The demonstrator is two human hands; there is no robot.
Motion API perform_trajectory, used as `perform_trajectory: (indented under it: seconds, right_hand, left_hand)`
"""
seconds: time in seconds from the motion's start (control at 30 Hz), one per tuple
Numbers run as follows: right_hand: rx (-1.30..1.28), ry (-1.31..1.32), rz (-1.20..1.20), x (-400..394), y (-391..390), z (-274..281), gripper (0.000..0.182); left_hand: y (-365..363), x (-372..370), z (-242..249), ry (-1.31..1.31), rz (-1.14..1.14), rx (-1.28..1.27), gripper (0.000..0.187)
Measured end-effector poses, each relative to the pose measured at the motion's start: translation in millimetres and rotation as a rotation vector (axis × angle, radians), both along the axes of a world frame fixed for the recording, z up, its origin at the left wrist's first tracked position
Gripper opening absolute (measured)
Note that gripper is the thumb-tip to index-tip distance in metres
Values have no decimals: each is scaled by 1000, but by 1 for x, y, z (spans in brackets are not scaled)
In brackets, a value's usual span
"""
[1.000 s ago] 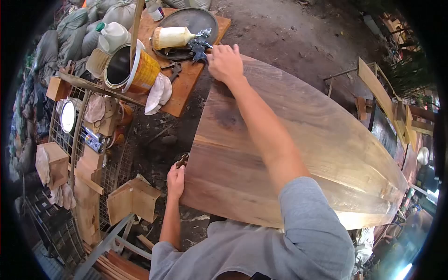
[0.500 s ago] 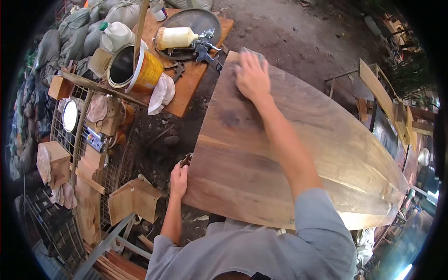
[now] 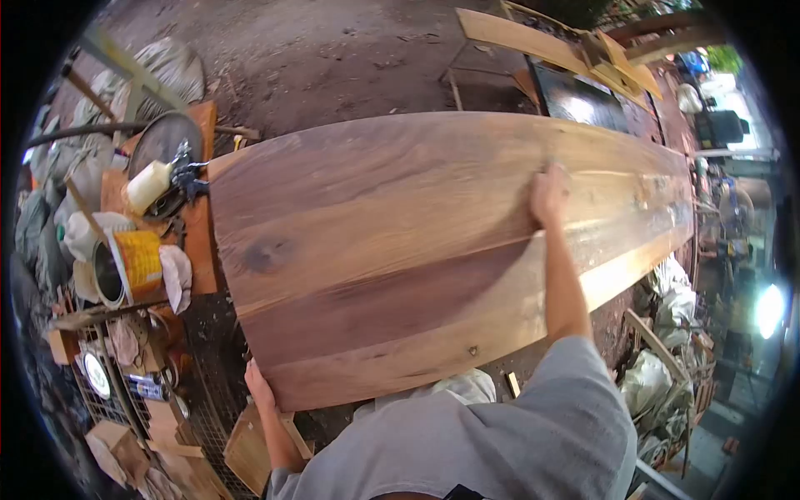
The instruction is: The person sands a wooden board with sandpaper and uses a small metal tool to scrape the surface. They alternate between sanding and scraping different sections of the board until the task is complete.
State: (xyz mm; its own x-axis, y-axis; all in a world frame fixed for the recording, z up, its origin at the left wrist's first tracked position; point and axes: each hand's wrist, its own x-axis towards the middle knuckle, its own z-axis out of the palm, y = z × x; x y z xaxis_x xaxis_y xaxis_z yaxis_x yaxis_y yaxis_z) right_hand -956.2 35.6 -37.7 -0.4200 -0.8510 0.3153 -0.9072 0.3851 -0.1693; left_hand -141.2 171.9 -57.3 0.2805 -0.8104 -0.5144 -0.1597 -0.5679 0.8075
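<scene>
A long wooden slab [image 3: 392, 250], with brown grain, a dark knot and a curved far side, lies across the middle of the view. My right hand [image 3: 550, 198] rests on its upper surface, right of the middle, with the fingers curled over a small grey pad. The pad is mostly covered and blurred, so its kind cannot be made out. At the near left corner, my left hand [image 3: 260, 388] grips the slab's edge, with some fingers hidden along the side.
At the left stands an orange-brown board [image 3: 204, 250] with a spray gun [image 3: 158, 185], a round dark tray [image 3: 167, 137] and a yellow bucket [image 3: 137, 262]. Below is a wire-mesh rack [image 3: 117, 408] with wood offcuts. Beyond the slab are bare ground and a wooden frame [image 3: 533, 42].
My right hand has swept from the slab's far left corner to right of its middle. My left hand stays at the near left edge. The view has turned to the right.
</scene>
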Motion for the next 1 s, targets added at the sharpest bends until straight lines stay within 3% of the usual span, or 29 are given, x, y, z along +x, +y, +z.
perform_trajectory:
  seconds: [0.07, 0.1, 0.13, 0.17, 0.2, 0.23, 0.27, 0.3, 0.33, 0.43, 0.53, 0.63, 0.73, 0.77, 0.8, 0.83, 0.87, 0.9, 0.97, 1.0]
  right_hand:
    - [134, -102, -427, -82, 37, 8, 68]
    - [200, -98, -461, -71, 33, 26, 67]
    - [267, -103, -494, -33, 16, 35, 66]
    - [242, -38, -260, -8, 4, 21, 62]
    - [218, 247, 28, 26, -13, -1, 58]
    - [53, -1, 52, 130, -35, 63, 56]
    - [55, -36, 221, 188, -48, 79, 55]
    - [31, -186, 422, 224, -53, 73, 56]
    - [-55, -185, 559, 256, -55, 57, 58]
    - [-162, -251, 800, 263, -47, 28, 58]
    - [-30, -282, 724, 128, -8, 42, 59]
    - [39, -133, 468, -80, 39, 55, 60]
    - [55, 140, 125, -333, 91, 27, 61]
    - [64, 69, -6, -428, 106, 20, 63]
    - [216, 315, -100, -537, 123, -19, 64]
    - [290, 210, -311, -595, 137, -6, 66]
    - [210, -35, -443, -614, 145, 31, 67]
    - [127, 36, -468, -652, 147, 10, 67]
    - [303, 50, -359, -601, 113, 37, 64]
    - [241, 287, -141, -563, 92, 8, 61]
  left_hand:
    - [1, 7, -3, -72, -70, -53, 44]
    - [-1, 6, -3, -156, -117, -109, 41]
    - [-3, 4, 2, -400, -150, -143, 36]
    - [-6, -2, 14, -652, -176, -181, 31]
    - [-13, -25, 39, -950, -165, -253, 28]
    - [-25, -54, 68, -1252, -152, -335, 25]
    - [-39, -79, 93, -1386, -181, -528, 26]
    - [-50, -107, 109, -1508, -200, -725, 27]
    - [-58, -139, 116, -1609, -188, -717, 30]
    - [-93, -283, 114, -1558, -189, -898, 33]
    - [-113, -447, 110, -1285, -360, -1042, 35]
    - [-103, -569, 88, -1280, -461, -1090, 34]
    - [-84, -655, 73, -1180, -596, -1047, 30]
    - [-82, -675, 70, -1194, -580, -1049, 30]
    - [-83, -686, 69, -1189, -548, -1033, 30]
    - [-82, -689, 70, -1187, -526, -1011, 31]
    - [-83, -695, 71, -1202, -527, -999, 31]
    - [-85, -698, 71, -1229, -520, -980, 31]
    - [-85, -699, 74, -1263, -519, -953, 32]
    - [-85, -699, 73, -1269, -526, -943, 31]
